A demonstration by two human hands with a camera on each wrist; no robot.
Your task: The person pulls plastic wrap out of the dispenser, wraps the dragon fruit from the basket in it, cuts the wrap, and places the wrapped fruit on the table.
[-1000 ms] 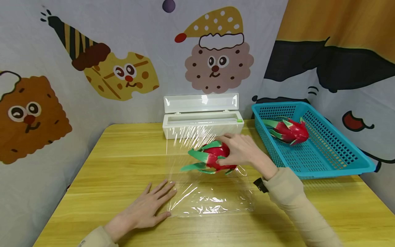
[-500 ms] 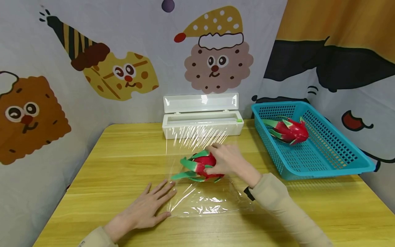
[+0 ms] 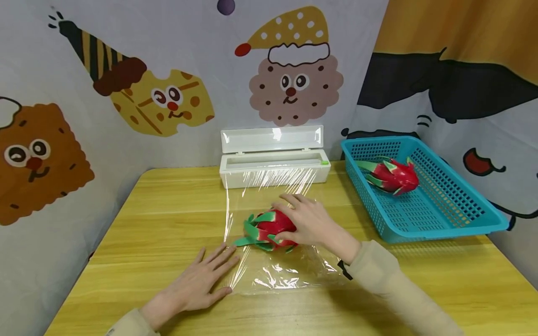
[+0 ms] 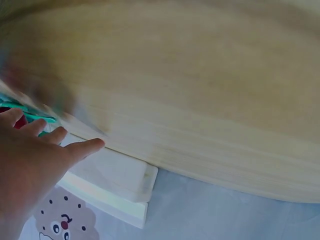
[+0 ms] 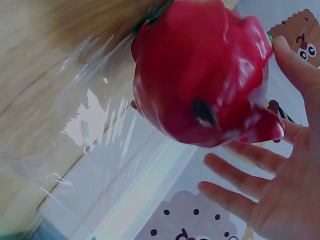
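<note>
A red dragon fruit (image 3: 275,226) with green leaf tips lies on a sheet of clear plastic wrap (image 3: 273,281), its leaves pointing left. My right hand (image 3: 308,221) is around its right end, thumb at the near side and fingers spread over the far side. In the right wrist view, those fingers (image 5: 232,172) are nearly straight and stand off the fruit's skin. My left hand (image 3: 199,282) rests flat on the table, fingertips at the wrap's left edge. Behind, the wrap runs up to a white dispenser box (image 3: 275,176) whose lid (image 3: 272,139) stands raised.
A blue basket (image 3: 454,228) stands at the table's right, holding a second dragon fruit (image 3: 392,176). The wooden table (image 3: 168,210) ends at a cartoon-printed cloth (image 3: 180,42) behind it.
My right hand has brought the dragon fruit left and toward me, down onto the wrap, and its fingers have loosened. My left hand has stayed in place.
</note>
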